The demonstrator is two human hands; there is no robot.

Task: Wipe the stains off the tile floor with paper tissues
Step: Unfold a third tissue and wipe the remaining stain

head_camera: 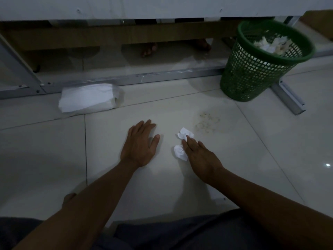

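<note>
Glossy white ceramic floor tiles (234, 170) filled the view. Nearest, the left hand (139, 146) lay flat on the tile, fingers straight and spread, grasping nothing and seemingly bracing the person. Just to its right, the right hand (200, 156) pressed a crumpled white paper tissue (181, 153) against the floor under straight fingers, the paper showing at the fingertips and beside the thumb; whether that was one tissue or two wads could not be told. Just beyond it, to the right, one patch of brownish speckled stain (207, 123) remained on the same tile, apart from the tissue. The wiping step seemed in hand, and the next move would call for sliding the pressed tissue forward and right across those specks. Farther off on the left lay one soft white pack of tissues (88, 97) against a metal frame rail (162, 76). Far right stood one green plastic mesh wastebasket (255, 69), holding used tissues.
</note>
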